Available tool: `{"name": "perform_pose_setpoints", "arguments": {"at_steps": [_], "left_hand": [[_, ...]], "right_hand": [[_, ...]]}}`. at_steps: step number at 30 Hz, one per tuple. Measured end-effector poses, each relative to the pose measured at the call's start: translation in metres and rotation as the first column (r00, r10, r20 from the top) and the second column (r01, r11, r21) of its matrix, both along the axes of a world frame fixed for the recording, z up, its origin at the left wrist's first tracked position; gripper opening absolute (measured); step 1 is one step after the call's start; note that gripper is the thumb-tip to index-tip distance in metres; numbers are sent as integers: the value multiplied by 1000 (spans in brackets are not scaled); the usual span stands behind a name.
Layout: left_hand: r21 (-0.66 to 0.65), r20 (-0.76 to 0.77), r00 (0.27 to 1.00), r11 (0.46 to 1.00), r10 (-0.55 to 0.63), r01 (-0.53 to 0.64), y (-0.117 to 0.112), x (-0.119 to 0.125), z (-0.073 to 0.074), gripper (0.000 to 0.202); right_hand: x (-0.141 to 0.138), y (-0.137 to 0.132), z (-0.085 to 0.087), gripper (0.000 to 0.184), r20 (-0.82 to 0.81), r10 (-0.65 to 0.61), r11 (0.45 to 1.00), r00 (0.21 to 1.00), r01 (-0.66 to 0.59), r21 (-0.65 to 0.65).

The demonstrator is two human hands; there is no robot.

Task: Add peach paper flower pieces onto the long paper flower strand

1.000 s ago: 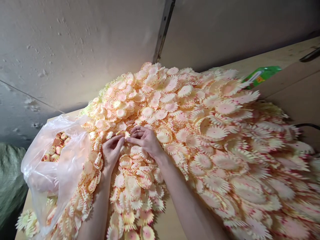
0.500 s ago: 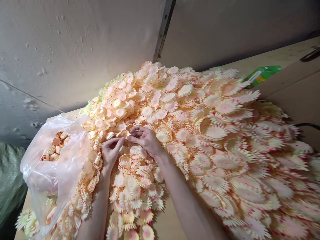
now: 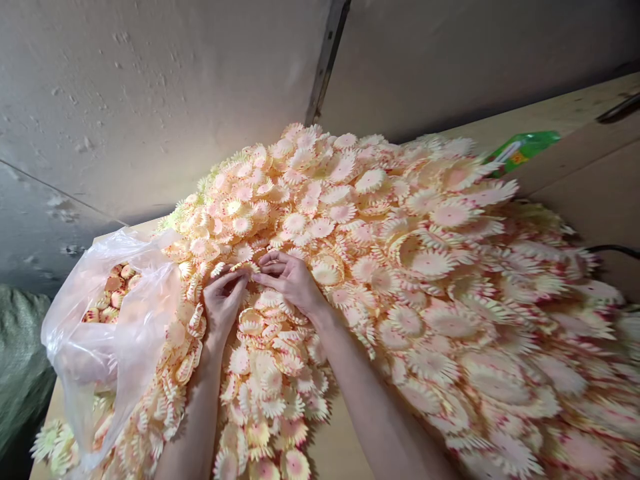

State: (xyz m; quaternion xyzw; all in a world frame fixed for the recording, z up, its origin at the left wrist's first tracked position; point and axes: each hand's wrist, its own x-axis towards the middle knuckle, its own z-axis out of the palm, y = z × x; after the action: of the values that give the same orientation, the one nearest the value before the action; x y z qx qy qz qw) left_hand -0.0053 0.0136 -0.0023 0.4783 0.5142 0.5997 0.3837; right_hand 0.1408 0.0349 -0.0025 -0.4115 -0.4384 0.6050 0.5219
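Observation:
My left hand (image 3: 225,300) is closed in a pinch, thumb against the fingers, on the left edge of a small scalloped flower petal disc (image 3: 244,268). From the other side my right hand (image 3: 293,283) pinches the same disc between thumb and forefinger, its other fingers loosely curled. The fingers cover most of that disc. Under and around both hands spreads a big heap of cream artificial flower petal discs (image 3: 345,213) with pink centres and reddish fringed tips.
On the left, a thin translucent plastic bag (image 3: 143,333) lies open around several rolled reddish-cream buds (image 3: 117,293). A green packet (image 3: 530,148) is at the back right, beside a cardboard box (image 3: 570,167). A wall (image 3: 175,100) rises behind the table (image 3: 337,440).
The left fingers have shifted slightly around the disc, which now shows less between the hands. The right hand has hardly moved.

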Motion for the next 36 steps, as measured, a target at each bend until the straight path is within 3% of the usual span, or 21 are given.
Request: {"name": "perform_pose_setpoints", "arguments": {"at_steps": [9, 17, 23, 30, 36], "left_hand": [[-101, -3, 998, 993, -61, 60, -5, 0, 6, 32], [-115, -15, 996, 990, -87, 84, -5, 0, 7, 25], [-93, 90, 996, 995, -17, 25, 1, -3, 3, 26], [-68, -15, 985, 983, -172, 170, -1, -6, 1, 23], [-88, -24, 987, 984, -159, 157, 0, -6, -2, 24]], "right_hand": [[0, 0, 0, 45, -34, -55, 997, 998, 53, -62], [1, 0, 1, 48, -77, -50, 997, 996, 45, -59], [0, -1, 4, 49, -59, -25, 998, 998, 21, -59], [1, -1, 4, 45, -73, -33, 999, 997, 30, -42], [1, -1, 4, 46, -81, -16, 999, 997, 13, -36]]}}
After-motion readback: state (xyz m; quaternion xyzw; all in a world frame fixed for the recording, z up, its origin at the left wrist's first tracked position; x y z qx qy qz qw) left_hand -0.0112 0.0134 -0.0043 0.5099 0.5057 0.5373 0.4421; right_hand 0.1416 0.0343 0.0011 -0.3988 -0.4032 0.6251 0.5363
